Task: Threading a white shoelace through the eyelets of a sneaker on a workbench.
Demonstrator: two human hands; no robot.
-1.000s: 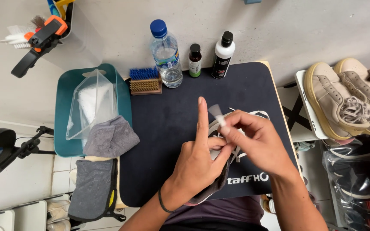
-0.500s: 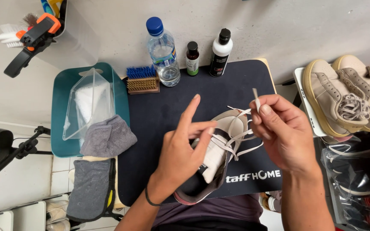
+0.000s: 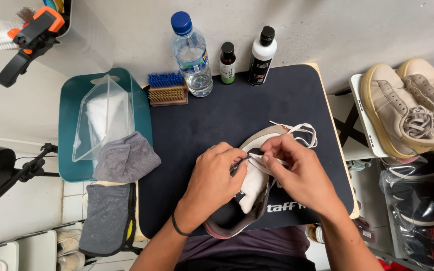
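A worn sneaker with a white tongue lies on the dark mat, its heel towards me. My left hand rests on the shoe's left side, fingertips pinching the white lace at the eyelets. My right hand covers the shoe's right side and also pinches the lace near the tongue. Loose loops of lace lie past the toe.
At the mat's far edge stand a water bottle, a small dark bottle, a white bottle and a brush. A teal tub with a clear bag and grey cloths sits left. A beige sneaker pair is right.
My right hand, which held a lace end lifted above the shoe, has come down to the eyelets. My left hand's raised finger has curled in to pinch the lace.
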